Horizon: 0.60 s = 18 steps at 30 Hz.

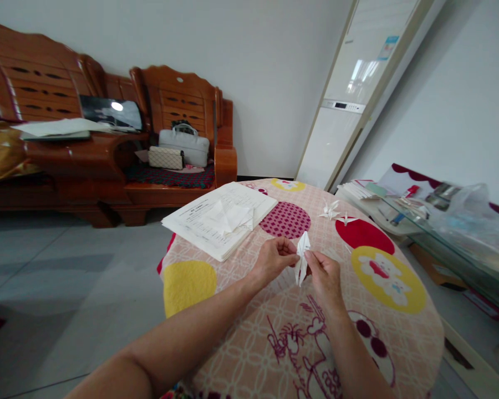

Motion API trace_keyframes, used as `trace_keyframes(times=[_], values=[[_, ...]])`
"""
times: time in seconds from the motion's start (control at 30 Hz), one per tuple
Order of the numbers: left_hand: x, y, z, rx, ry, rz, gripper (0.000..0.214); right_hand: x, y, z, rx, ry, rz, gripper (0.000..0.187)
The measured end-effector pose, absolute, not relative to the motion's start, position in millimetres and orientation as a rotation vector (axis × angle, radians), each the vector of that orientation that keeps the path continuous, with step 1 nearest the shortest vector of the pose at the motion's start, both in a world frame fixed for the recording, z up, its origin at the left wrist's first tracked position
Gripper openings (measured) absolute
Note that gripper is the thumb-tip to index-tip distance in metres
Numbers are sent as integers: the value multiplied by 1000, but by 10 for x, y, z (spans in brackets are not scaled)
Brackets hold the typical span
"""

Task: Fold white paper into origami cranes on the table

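Note:
Between my two hands, just above the round table, is a narrow piece of folded white paper (pixel 303 249), pointed at the top and split into two thin legs at the bottom. My left hand (pixel 274 257) pinches its left edge with thumb and fingers. From the other side, my right hand (pixel 325 271) grips the right edge, its thumb near the paper's middle. Farther back on the tablecloth lie folded white paper cranes (pixel 329 209), with a smaller one (pixel 346 219) just to their right.
A stack of printed sheets (pixel 199 221) with loose folded paper (pixel 228 217) on top lies on the patterned tablecloth (pixel 241 310), left of my hands. A glass shelf (pixel 441 238) with a plastic bag stands at right. Wooden chairs (pixel 187 105) and a tall air conditioner (pixel 336 116) are behind.

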<state>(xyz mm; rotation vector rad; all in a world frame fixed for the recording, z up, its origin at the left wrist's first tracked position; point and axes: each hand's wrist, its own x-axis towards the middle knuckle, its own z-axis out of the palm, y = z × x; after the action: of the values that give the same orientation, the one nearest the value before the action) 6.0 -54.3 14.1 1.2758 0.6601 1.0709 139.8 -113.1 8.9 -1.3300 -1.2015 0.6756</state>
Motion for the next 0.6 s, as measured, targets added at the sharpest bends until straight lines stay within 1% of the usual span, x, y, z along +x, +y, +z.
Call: trace_keyframes(times=[0.17,0.33,0.6], values=[[80,-572,104,1316,670,1150,19,1368,-1109,37,-1220,-1045,825,31],[94,-586,102,1295,644,1151,20,1350,-1084,6,-1124,-928,945,26],[75,-563,142,1148,571,1076,29,1354,-1088,8,-1114,-953,928,29]])
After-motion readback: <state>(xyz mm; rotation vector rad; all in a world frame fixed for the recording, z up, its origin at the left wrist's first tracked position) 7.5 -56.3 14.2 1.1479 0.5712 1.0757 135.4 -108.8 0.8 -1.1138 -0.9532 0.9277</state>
